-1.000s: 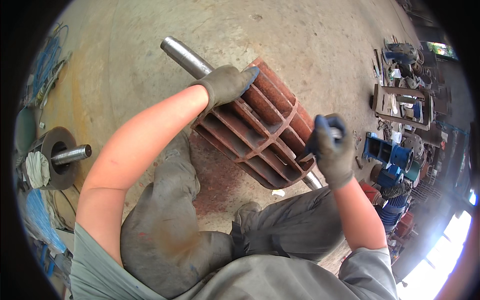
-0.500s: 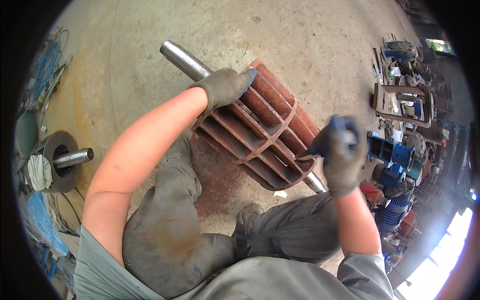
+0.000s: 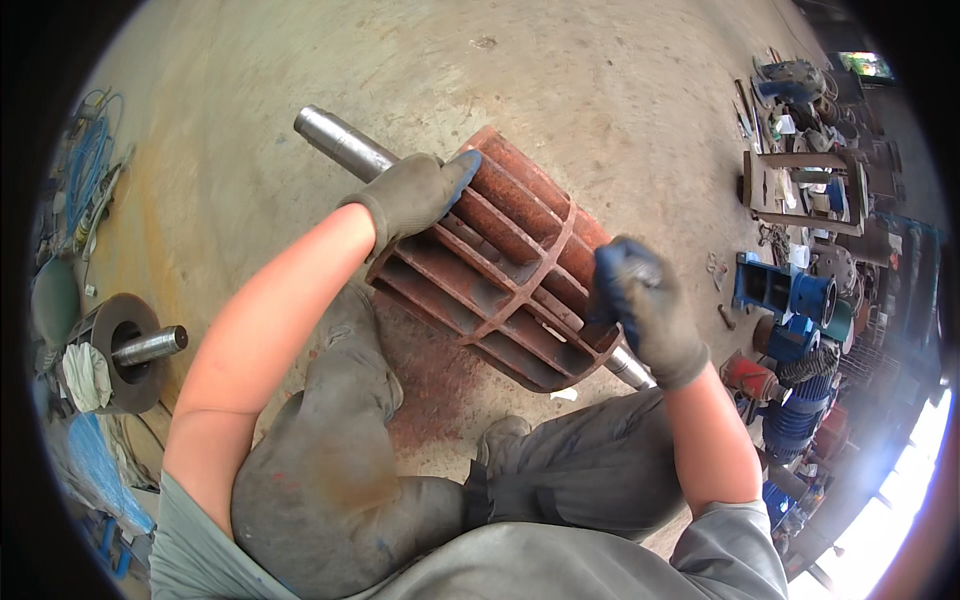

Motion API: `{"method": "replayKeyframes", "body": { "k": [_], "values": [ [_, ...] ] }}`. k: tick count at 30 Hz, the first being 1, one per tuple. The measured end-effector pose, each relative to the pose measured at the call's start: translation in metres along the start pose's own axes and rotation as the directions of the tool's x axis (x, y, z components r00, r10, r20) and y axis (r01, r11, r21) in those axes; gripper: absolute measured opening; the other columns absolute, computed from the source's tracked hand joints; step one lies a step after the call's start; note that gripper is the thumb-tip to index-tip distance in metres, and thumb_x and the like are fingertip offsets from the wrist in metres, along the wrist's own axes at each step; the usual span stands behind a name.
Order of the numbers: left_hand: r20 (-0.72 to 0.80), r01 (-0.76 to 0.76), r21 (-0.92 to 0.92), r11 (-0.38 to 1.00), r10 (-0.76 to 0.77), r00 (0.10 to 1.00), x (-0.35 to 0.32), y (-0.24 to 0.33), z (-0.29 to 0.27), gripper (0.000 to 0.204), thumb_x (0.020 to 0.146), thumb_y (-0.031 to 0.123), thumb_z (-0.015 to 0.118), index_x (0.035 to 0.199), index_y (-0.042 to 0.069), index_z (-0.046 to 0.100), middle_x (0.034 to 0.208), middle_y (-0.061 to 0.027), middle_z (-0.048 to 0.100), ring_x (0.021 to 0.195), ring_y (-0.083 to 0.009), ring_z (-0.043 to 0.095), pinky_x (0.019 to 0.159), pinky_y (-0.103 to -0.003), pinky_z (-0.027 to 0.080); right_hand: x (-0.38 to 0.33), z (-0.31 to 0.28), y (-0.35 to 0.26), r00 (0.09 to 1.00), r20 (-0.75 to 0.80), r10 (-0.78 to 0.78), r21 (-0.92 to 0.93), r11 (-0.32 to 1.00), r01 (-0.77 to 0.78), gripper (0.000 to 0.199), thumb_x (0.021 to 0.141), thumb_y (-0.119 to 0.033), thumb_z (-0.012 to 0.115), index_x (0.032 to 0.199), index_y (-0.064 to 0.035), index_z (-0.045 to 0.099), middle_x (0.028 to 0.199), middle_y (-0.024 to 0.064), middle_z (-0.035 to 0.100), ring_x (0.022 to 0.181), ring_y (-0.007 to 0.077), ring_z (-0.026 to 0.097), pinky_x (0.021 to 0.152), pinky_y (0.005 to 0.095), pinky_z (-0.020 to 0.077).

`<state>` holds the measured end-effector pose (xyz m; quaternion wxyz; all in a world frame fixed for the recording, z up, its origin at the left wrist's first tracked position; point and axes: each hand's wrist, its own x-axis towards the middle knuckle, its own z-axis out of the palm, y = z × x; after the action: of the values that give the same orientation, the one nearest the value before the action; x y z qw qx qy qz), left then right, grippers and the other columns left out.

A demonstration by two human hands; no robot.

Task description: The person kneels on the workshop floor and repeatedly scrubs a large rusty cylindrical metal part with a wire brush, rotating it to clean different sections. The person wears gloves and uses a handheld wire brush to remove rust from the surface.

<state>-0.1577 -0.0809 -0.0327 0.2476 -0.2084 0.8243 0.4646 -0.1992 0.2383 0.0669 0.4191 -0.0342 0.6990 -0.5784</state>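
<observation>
A rusty red-brown ribbed rotor [image 3: 497, 317] with long slots lies slantwise over the floor in front of me. Its bright steel shaft [image 3: 345, 140] sticks out at the far left, and a shorter shaft end shows at the near right. My left hand [image 3: 415, 200], in a grey-green glove with blue at the fingers, is wrapped over the rotor's left end edge. My right hand [image 3: 648, 312], in a similar glove, makes a fist at the rotor's right end. Whatever it grips is hidden behind the fingers and slightly blurred.
Red-brown dust [image 3: 430, 400] covers the concrete between my feet. At the left stands a round metal part with a shaft [image 3: 150, 345] and a white rag [image 3: 86, 378], near blue hoses [image 3: 88, 160]. Blue motors [image 3: 795, 415], a metal frame [image 3: 805, 215] and loose parts line the right side.
My right hand has moved left and slightly down, onto the rotor's right end; the thin tip seen under it before is now hidden. The rotor and left hand appear shifted left in view.
</observation>
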Motion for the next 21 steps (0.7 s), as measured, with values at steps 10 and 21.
{"method": "replayKeyframes", "body": {
  "k": [10, 21],
  "values": [
    [-0.053, 0.085, -0.099, 0.991, -0.090, 0.995, -0.004, 0.003, 0.006, 0.084, 0.111, 0.071, 0.045, 0.122, -0.008, 0.072, 0.106, -0.0173, 0.075, 0.101, -0.0305, 0.070, 0.100, -0.043, 0.052, 0.007, 0.016, -0.009, 0.938, -0.296, -0.181, -0.062, 0.983, 0.171, 0.040, 0.111, -0.044, 0.070, 0.092, -0.0098, 0.061, 0.066, -0.0052, 0.053, 0.056, 0.0071, 0.051, 0.048, 0.0272, 0.0445],
    [-0.175, 0.000, -0.097, 0.995, -0.017, 0.984, -0.016, 0.009, 0.010, 0.078, 0.111, 0.065, 0.049, 0.103, -0.008, 0.073, 0.088, -0.0246, 0.073, 0.089, -0.0402, 0.071, 0.091, -0.048, 0.053, 0.011, 0.016, -0.019, 0.868, -0.394, -0.303, 0.229, 0.882, 0.411, 0.039, 0.112, -0.038, 0.070, 0.087, -0.0088, 0.060, 0.068, -0.0058, 0.056, 0.057, 0.0046, 0.048, 0.050, 0.0264, 0.0411]
  ]
}}
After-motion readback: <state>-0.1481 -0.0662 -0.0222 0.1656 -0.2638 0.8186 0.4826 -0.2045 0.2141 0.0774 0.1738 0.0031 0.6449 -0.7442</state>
